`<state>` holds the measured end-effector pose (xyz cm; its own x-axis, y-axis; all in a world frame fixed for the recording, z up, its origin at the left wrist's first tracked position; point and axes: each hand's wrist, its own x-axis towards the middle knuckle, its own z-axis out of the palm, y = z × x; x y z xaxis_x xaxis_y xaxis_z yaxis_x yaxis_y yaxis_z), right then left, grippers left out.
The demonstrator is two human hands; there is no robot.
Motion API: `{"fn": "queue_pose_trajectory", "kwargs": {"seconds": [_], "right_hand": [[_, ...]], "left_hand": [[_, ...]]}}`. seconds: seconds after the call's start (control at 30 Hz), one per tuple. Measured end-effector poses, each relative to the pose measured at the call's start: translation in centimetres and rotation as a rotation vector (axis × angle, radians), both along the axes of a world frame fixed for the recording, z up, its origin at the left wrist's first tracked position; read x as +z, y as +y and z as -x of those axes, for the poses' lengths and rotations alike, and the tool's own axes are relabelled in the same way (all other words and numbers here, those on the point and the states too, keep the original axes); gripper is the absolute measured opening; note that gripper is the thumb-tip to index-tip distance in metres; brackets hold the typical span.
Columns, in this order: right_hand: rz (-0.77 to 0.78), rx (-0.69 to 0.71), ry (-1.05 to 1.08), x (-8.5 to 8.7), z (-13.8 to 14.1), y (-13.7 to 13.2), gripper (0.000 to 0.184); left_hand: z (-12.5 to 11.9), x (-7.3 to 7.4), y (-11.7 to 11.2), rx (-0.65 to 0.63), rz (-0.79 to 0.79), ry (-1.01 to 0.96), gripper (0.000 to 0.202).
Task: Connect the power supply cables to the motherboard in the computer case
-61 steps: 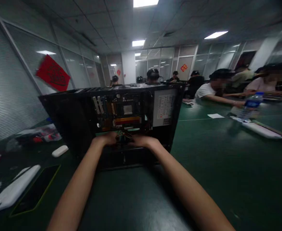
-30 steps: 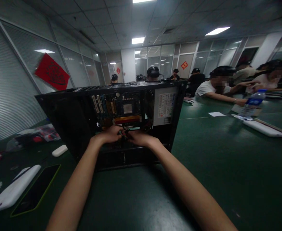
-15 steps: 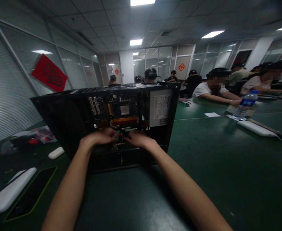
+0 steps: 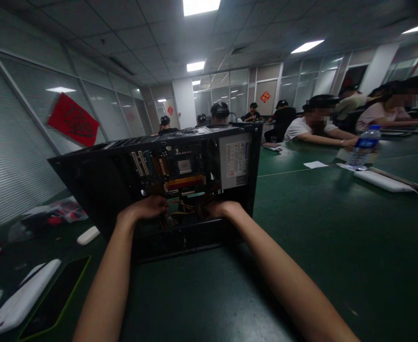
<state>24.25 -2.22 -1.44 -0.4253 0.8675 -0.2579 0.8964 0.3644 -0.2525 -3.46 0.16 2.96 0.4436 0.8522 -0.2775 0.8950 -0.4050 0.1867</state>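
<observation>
An open black computer case (image 4: 87,190) stands on the table, its inside towards me. Within it are a motherboard (image 4: 185,166) and a labelled power supply (image 4: 236,161). Thin yellowish cables (image 4: 183,202) stretch between my hands in the lower part of the case. My left hand (image 4: 151,207) is closed on their left end. At the other end, my right hand (image 4: 223,209) curls round the darker cable bundle, its fingertips lost in shadow. A small connector end (image 4: 170,221) hangs below the cables.
Left on the green table (image 4: 323,247) lie a white device (image 4: 25,297), a green-edged phone (image 4: 57,297), a white mouse-like object (image 4: 88,235) and plastic bags (image 4: 61,213). To the right are a water bottle (image 4: 364,148), a white power bank (image 4: 383,181) and paper (image 4: 315,165). Several people sit beyond.
My hands have moved apart, the right one shifting right. The cables now stretch across the wider gap between them. The view has tilted slightly.
</observation>
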Motion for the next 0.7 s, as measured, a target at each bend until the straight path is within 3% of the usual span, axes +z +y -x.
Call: {"fn": "queue_pose_trajectory", "kwargs": {"seconds": [0.23, 0.47, 0.6, 0.7], "right_hand": [[0.059, 0.066, -0.016, 0.3, -0.1, -0.3, 0.036], [-0.029, 0.111, 0.103, 1.4, -0.2, -0.3, 0.043], [-0.153, 0.038, 0.171, 2.8, 0.4, -1.0, 0.040], [-0.244, -0.029, 0.295, 3.8, 1.0, -2.1, 0.034]], "left_hand": [[0.2, -0.4, 0.0, 0.130, 0.048, 0.094, 0.041], [-0.3, -0.9, 0.1, 0.180, -0.004, 0.138, 0.033], [-0.3, -0.7, 0.1, 0.098, 0.025, 0.093, 0.028], [-0.4, -0.7, 0.1, 0.021, 0.090, 0.010, 0.035]]}}
